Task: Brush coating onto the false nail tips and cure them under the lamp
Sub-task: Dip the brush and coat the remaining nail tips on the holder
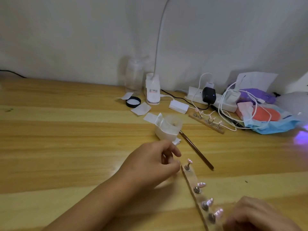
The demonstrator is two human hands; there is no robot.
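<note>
Left hand [150,165]: fingers [175,151] curled, gap narrow, thumb tip at the far end of the strip [191,178]. Pinch or mere touch: cannot tell.

Well beyond the fingers, slightly left: black lid [133,102], open side up on the surface [66,130], pale inside showing, on no container.

Just beyond the fingers: white cup [170,125], translucent, wrapped in white paper. One small tan speck shows inside. Whether it holds liquid cannot be made out.

Near the fingers, to their right: brush [196,149], flat on the surface, one end at the cup, unheld.

The strip runs from the left thumb back toward the right hand [260,215]. Four pink pearly tips [201,184] show on metal pegs, all leaning right, away from the left fingers.

Far beyond and right, well apart: second strip [206,121] with its own tips.

Right hand: blurred, at the strip's near end. Fingers' state: cannot tell.

Far right edge: purple glow [300,138] on the surface. Judged to be the curing lamp's light, with the lamp itself barely in view.

Judgement: brush down and both hands at the strip's ends, so the step is probably moving the strip to the lamp. To do it well:
- hold the bare ends only
- keep the strip level so a wet coat does not run
- keep fingers off the tips
- set it down with every tip facing the light
</note>
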